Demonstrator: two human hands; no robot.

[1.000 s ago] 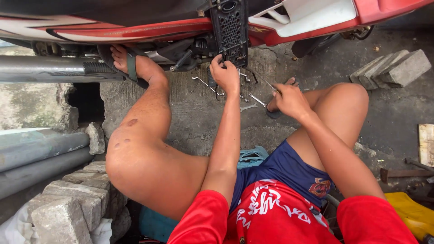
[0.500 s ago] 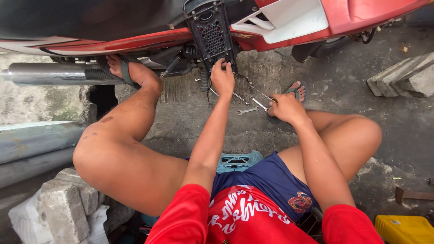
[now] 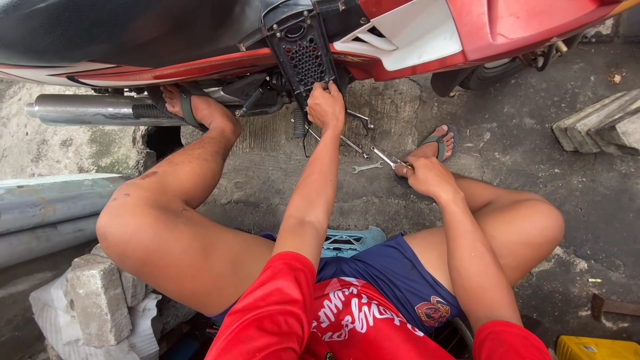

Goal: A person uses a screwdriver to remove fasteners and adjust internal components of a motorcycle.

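my left hand (image 3: 325,107) is up at the black perforated panel (image 3: 305,57) under the red motorbike (image 3: 507,27), fingers curled shut around its lower edge, though i cannot tell whether anything smaller sits inside that grip. my right hand (image 3: 430,177) is down on the concrete ground (image 3: 533,153), fingers closed around the end of a metal wrench (image 3: 390,159) that lies flat and points up toward the bike. a second small wrench (image 3: 366,167) lies loose on the ground just beside it, to the left, untouched, and more thin metal tools (image 3: 353,143) lie between my two hands, below the panel. my left foot in a sandal (image 3: 190,107) rests against the chrome exhaust pipe (image 3: 87,110), and my right foot (image 3: 437,143) in its sandal sits just above my right hand. grey concrete blocks (image 3: 100,300) stand by my left knee, and a yellow box (image 3: 597,348) shows at the lower right corner.
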